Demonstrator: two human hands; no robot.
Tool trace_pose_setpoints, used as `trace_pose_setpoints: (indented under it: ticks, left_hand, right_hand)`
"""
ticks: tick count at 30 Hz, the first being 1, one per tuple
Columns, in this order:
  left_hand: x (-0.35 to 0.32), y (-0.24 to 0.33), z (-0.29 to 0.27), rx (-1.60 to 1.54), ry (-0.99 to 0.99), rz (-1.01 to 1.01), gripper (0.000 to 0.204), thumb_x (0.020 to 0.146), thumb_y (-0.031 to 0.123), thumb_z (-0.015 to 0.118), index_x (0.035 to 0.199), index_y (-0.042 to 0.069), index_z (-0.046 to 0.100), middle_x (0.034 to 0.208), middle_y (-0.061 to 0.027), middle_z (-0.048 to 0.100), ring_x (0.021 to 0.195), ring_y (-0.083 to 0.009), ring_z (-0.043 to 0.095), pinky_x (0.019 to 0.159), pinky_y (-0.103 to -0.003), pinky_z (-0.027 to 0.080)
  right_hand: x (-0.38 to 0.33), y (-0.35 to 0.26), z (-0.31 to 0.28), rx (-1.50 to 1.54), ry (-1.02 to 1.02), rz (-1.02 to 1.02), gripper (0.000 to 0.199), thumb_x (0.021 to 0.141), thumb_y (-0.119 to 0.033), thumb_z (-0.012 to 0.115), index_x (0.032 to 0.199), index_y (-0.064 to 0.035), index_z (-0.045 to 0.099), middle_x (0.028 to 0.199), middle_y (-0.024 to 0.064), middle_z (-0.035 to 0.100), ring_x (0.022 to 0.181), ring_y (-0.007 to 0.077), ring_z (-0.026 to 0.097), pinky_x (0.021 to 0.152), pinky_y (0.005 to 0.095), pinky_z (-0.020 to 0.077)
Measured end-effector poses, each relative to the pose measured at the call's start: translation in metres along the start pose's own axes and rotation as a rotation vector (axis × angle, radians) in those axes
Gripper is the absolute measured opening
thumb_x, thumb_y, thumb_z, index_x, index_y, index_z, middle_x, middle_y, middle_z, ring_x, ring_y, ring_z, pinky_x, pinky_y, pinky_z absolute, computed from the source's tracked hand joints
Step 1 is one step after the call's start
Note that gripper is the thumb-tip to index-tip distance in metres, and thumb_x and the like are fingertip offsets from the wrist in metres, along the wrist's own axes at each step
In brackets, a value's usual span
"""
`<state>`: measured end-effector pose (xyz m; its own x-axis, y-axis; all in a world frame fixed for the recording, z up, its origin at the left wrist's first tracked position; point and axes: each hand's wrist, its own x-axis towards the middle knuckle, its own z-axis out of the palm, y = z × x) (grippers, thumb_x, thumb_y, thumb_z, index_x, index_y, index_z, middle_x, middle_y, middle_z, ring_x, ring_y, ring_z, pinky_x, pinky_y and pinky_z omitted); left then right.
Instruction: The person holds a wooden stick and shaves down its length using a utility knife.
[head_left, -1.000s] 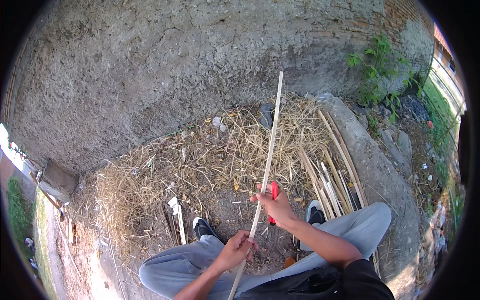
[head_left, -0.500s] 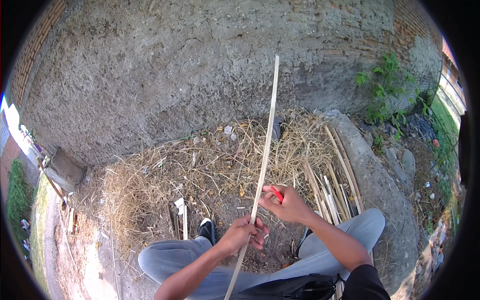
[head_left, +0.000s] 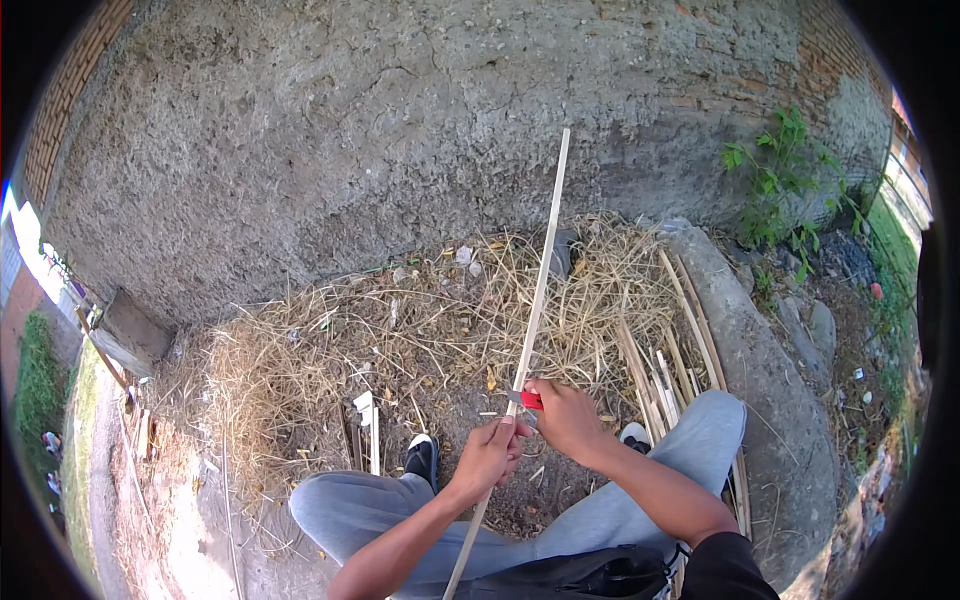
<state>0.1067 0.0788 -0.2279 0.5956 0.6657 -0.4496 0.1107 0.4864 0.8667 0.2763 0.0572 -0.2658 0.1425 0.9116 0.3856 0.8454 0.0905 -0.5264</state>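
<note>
A long, pale, thin strip, seemingly of wood or bamboo (head_left: 541,270), slants up and away from my lap toward the wall. My left hand (head_left: 487,455) is closed round its lower part, in front of my knees. Just above that grip, my right hand (head_left: 565,418) holds a red-handled knife (head_left: 530,400). Its short dark blade lies across the strip, touching it or very close to it. The fingers of my right hand are wrapped round the handle and hide part of it.
A rough plastered wall (head_left: 350,140) rises ahead, with straw (head_left: 270,380) strewn along its foot. More pale strips (head_left: 665,390) lie by my right knee, beside a concrete edge (head_left: 750,340). A leafy green plant (head_left: 785,165) grows at the far right.
My right hand has turned and come down and in, bringing the knife blade onto the strip. My left hand stays on the strip, whose far end has dipped slightly to the right.
</note>
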Motion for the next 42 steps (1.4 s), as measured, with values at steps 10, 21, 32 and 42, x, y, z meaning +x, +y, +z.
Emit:
trace_pose_setpoints:
  ticks: [10, 21, 32, 42]
  left_hand:
    - [0.008, -0.018, -0.002, 0.1, 0.141, 0.214, 0.031, 0.106, 0.03, 0.036, 0.091, 0.005, 0.047, 0.06, 0.0034, 0.034, 0.043, -0.0054, 0.031, 0.036, -0.024, 0.026]
    - [0.026, -0.051, -0.006, 0.325, 0.207, 0.252, 0.032, 0.105, 0.029, 0.039, 0.085, 0.006, 0.046, 0.059, 0.0023, 0.038, 0.043, -0.0068, 0.034, 0.036, -0.025, 0.03]
    - [0.03, -0.052, -0.003, 0.406, 0.217, 0.196, 0.033, 0.105, 0.03, 0.036, 0.085, 0.006, 0.047, 0.058, 0.0021, 0.039, 0.042, -0.0076, 0.037, 0.036, -0.026, 0.032]
    - [0.028, -0.051, -0.002, 0.65, 0.308, 0.184, 0.04, 0.102, 0.03, 0.037, 0.083, -0.001, 0.054, 0.063, -0.0187, 0.055, 0.06, -0.0348, 0.057, 0.061, -0.045, 0.044]
  right_hand:
    - [0.012, -0.022, -0.005, -0.19, -0.235, 0.083, 0.019, 0.081, -0.023, 0.063, 0.085, -0.0054, 0.068, 0.066, 0.0199, 0.065, 0.062, 0.0392, 0.066, 0.058, 0.048, 0.0527]
    - [0.011, 0.003, 0.018, -0.233, -0.319, 0.182, 0.02, 0.079, -0.02, 0.056, 0.074, -0.0066, 0.07, 0.069, 0.022, 0.066, 0.066, 0.0397, 0.067, 0.06, 0.0497, 0.0531]
    - [0.018, 0.016, 0.023, -0.229, -0.312, 0.218, 0.018, 0.076, -0.018, 0.057, 0.075, -0.0053, 0.07, 0.072, 0.0213, 0.067, 0.069, 0.0384, 0.068, 0.062, 0.0494, 0.0526]
    - [0.021, 0.017, 0.018, -0.213, -0.31, 0.191, 0.021, 0.08, -0.015, 0.053, 0.077, -0.0051, 0.072, 0.075, 0.0217, 0.068, 0.073, 0.0388, 0.069, 0.064, 0.0479, 0.0539]
